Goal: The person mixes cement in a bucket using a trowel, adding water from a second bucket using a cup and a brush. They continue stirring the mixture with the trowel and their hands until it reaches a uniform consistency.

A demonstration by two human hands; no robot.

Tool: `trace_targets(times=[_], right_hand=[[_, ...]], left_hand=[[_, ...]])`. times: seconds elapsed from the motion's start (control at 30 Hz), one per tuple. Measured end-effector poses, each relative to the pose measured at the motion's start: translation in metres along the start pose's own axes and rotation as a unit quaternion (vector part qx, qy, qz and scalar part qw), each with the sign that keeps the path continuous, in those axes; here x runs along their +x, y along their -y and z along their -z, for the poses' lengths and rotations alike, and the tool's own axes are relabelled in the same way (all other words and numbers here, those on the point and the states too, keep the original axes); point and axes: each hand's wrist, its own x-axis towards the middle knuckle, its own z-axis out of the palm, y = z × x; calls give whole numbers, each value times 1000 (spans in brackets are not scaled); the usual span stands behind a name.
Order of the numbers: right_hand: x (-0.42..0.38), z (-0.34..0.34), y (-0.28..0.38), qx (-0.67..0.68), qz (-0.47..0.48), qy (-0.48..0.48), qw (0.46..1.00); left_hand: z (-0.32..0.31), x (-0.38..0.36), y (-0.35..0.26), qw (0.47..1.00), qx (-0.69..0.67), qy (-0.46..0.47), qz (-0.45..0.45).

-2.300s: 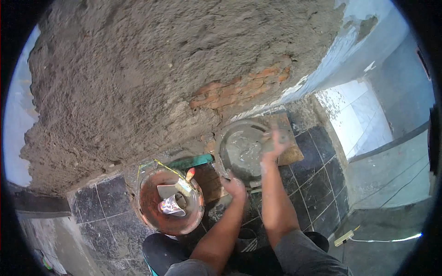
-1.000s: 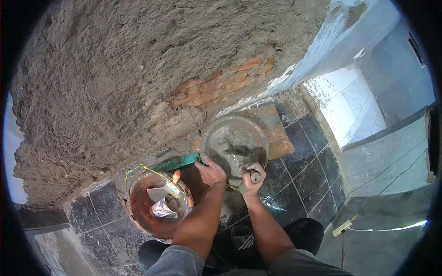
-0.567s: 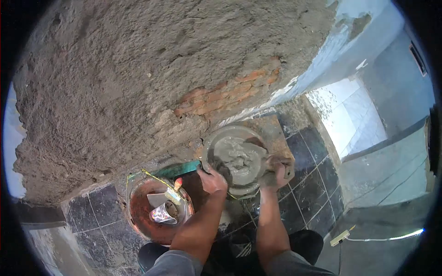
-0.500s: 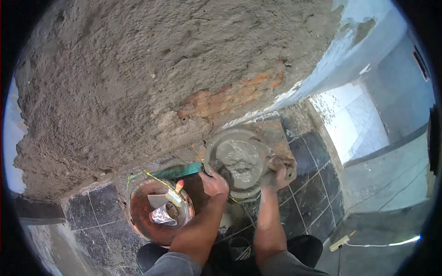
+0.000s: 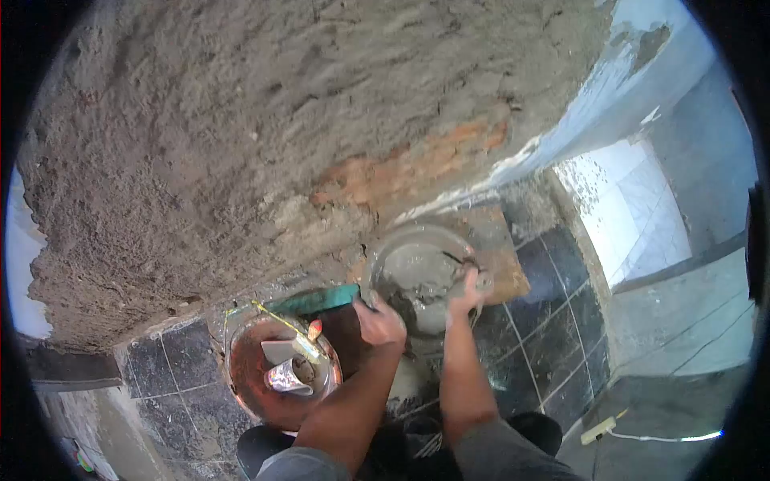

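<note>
A round bucket (image 5: 425,232) of wet grey mortar (image 5: 417,268) stands on the floor at the foot of the wall. My left hand (image 5: 380,321) grips its near-left rim, thumb and fingers closed on the edge. Over the right side of the bucket, my right hand (image 5: 463,297) is wrapped round the mortar-coated handle of a trowel (image 5: 484,279). The trowel's blade is mostly hidden in the mortar and by blur.
Left of the mortar bucket stands an orange bucket (image 5: 247,365) holding a patterned cup (image 5: 286,377) and a brush (image 5: 308,345). A brown board (image 5: 501,260) lies to the right. Rough plastered wall (image 5: 241,136) rises ahead, with exposed brick (image 5: 417,164). A power strip (image 5: 597,430) lies lower right.
My right hand and the trowel have moved up and slightly left over the mortar, whose surface has changed shape. My left hand remains at the rim. The camera view has shifted a little.
</note>
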Motion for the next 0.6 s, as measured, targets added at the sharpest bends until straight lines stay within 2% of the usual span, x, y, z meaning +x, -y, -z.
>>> trace_targets(times=[0.03, 0.07, 0.2, 0.3, 0.33, 0.43, 0.47, 0.57, 0.6], right_hand=[[0, 8, -2, 11, -31, -3, 999], [-4, 7, 0, -46, 33, -2, 998], [-41, 13, 39, 0, 21, -25, 999], [-45, 27, 47, 94, -2, -74, 993], [-47, 28, 52, 49, 4, -105, 993], [-65, 26, 64, 18, 17, -75, 997], [-70, 29, 63, 1, 43, -30, 999], [-87, 19, 73, -32, 88, 25, 995], [-93, 14, 79, -114, 113, 17, 987]], left_hand=[[1, 1, -3, 1000, 0, 4, 2], [1, 0, -6, 1000, -3, 8, 3], [-8, 4, 10, 999, -10, -4, -30], [-1, 2, 2, 999, 12, 29, 5], [-3, 3, 4, 1000, 0, 5, -25], [-3, 2, 5, 1000, 1, 17, -5], [2, 1, 1, 1000, 4, 30, 4], [-1, 2, 7, 1000, -11, 24, -11], [-2, 2, 8, 1000, -11, 28, -8]])
